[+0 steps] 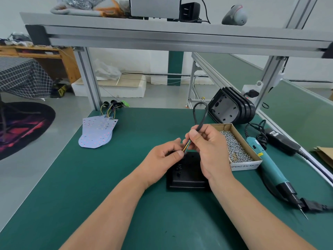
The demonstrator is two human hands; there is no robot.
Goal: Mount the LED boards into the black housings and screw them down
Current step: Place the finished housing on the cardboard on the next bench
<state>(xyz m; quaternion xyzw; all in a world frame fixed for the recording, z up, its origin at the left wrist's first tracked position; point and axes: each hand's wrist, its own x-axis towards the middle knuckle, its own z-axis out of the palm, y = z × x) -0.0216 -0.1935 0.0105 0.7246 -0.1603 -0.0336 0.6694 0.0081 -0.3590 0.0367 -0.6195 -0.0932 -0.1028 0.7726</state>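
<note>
A black housing point(187, 175) lies flat on the green mat under my hands. My right hand point(209, 148) grips a black cable point(199, 112) that loops upward above it, with coloured wires point(186, 146) coming out of the cable's lower end. My left hand point(162, 159) pinches those wire ends just above the housing. A stack of white LED boards point(97, 132) with wired connectors lies at the far left of the mat. More black housings point(232, 109) stand stacked at the back right.
A cardboard box of screws point(236, 148) sits just right of my hands. A teal electric screwdriver point(270, 166) lies beside it, with a black power adapter point(282, 141) and cords further right. An aluminium frame shelf point(162, 38) spans overhead.
</note>
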